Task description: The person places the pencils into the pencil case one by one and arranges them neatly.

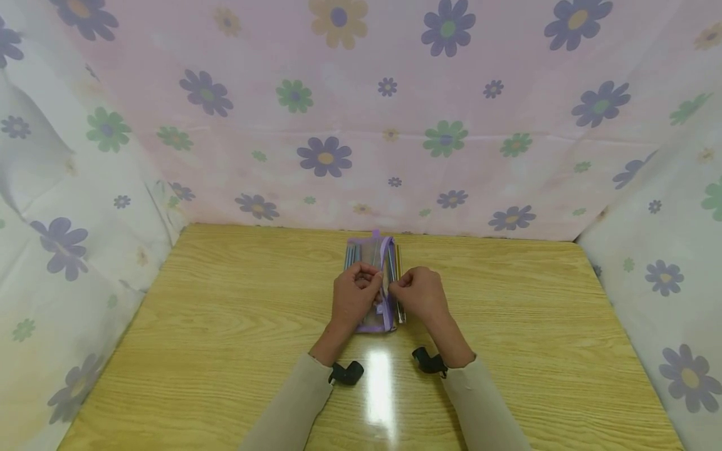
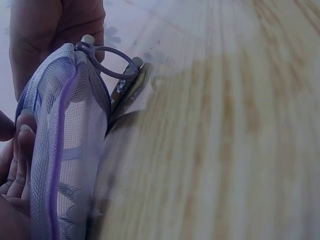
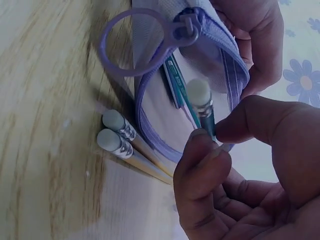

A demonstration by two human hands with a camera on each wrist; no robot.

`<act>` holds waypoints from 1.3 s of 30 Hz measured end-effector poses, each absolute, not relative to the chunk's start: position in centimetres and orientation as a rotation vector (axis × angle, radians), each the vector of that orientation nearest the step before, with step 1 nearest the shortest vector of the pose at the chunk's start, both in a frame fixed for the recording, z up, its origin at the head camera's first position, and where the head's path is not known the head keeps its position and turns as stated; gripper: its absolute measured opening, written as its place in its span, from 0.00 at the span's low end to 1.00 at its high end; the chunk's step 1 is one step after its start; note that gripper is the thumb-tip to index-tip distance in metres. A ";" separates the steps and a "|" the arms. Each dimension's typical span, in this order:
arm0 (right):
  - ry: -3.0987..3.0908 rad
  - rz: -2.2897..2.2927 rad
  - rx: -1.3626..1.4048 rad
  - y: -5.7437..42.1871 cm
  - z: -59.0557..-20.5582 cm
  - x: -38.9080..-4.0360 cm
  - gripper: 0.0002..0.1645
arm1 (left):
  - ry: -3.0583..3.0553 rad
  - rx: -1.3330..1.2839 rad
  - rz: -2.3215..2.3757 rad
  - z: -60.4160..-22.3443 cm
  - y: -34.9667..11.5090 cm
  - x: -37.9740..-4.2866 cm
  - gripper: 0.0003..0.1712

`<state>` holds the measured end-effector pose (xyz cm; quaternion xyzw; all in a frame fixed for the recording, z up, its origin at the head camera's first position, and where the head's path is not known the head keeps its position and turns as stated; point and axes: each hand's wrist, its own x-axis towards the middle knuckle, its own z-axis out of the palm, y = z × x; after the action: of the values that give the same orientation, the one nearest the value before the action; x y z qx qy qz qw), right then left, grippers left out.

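A mesh pencil case [image 1: 369,327] with purple trim lies on the table, its zipped mouth gaping toward the right. My left hand [image 1: 352,297] pinches the upper edge of that mouth between thumb and fingers. At the mouth, my right hand [image 1: 423,294] pinches a dark green pencil [image 3: 199,95] with a white eraser, its eraser end showing above the fingertips. Inside the case, green pencils [image 3: 175,82] show in the right wrist view. Two yellowish pencils [image 3: 120,142] with white erasers lie on the table just outside the mouth.
A purple ring pull [image 3: 102,47] hangs from the zipper. Further pencils [image 1: 351,254] show at the left side of the case. The wooden table [image 1: 242,326] meets a flowered cloth [image 1: 350,113] behind and at both sides.
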<state>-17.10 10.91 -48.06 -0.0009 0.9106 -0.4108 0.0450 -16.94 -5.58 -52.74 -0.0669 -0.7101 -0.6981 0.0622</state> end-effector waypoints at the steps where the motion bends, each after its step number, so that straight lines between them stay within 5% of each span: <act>1: 2.774 -1.264 0.011 10.9 -48.1 -17.1 0.09 | -2.149 -0.198 -2.108 -52.7 -5.6 -16.9 0.02; 39: 2.820 -1.244 0.092 11.9 -49.0 -17.7 0.09 | -2.158 -0.200 -2.068 -52.7 -5.6 -17.0 0.03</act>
<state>-17.73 11.91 -49.02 0.0297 0.9141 -0.4033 0.0291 -16.98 -5.55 -52.66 -0.0665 -0.7185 -0.6885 0.0731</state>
